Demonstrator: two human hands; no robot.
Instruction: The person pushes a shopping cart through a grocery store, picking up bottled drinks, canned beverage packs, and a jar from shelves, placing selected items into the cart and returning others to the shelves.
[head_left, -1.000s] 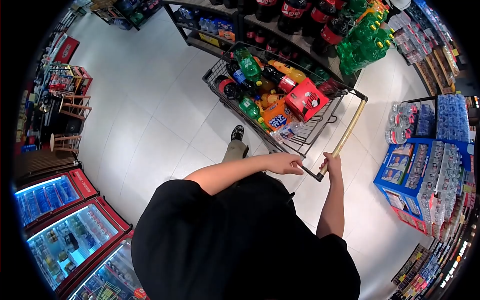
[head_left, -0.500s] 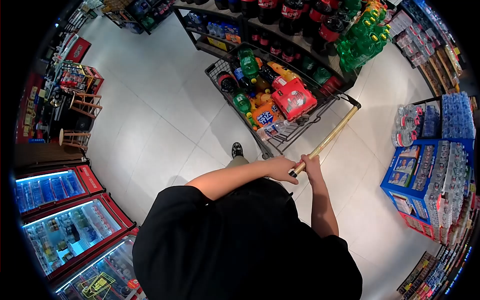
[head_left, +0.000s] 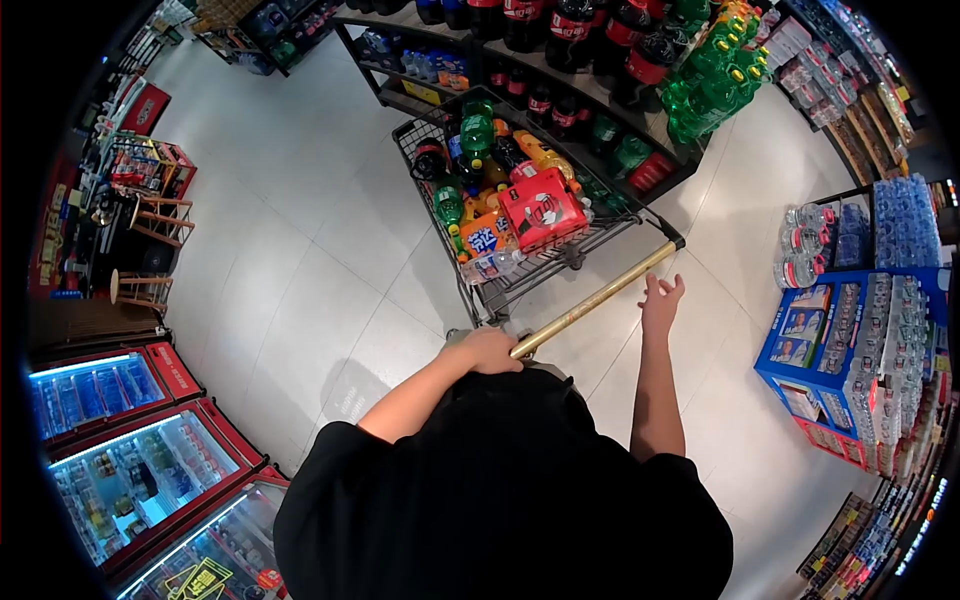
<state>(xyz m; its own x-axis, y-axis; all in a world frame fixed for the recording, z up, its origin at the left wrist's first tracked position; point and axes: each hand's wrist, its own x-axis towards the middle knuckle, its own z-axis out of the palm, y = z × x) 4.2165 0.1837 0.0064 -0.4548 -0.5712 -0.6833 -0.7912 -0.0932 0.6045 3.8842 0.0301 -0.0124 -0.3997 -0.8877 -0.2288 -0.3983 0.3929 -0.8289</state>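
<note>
Curling round the left end of the gold handle bar (head_left: 595, 302), the left hand (head_left: 487, 350) holds the shopping cart (head_left: 575, 258), which stands in front of the person, close beside the drinks shelf (head_left: 588, 92). The right hand (head_left: 660, 300) is off the bar, just beside its right end, with its fingers spread. The cart is probably heavy and slow to turn, as its green soda bottle (head_left: 477, 130), orange Fanta pack (head_left: 487, 236) and red box (head_left: 543, 208) look full. Its metal frame looks stiff. The bar looks smooth, so hands wide apart should hold best. A clear bottle (head_left: 492, 266) might roll. The shelf blocks one side; the blue water stand (head_left: 800, 320) is well apart, to the right.
</note>
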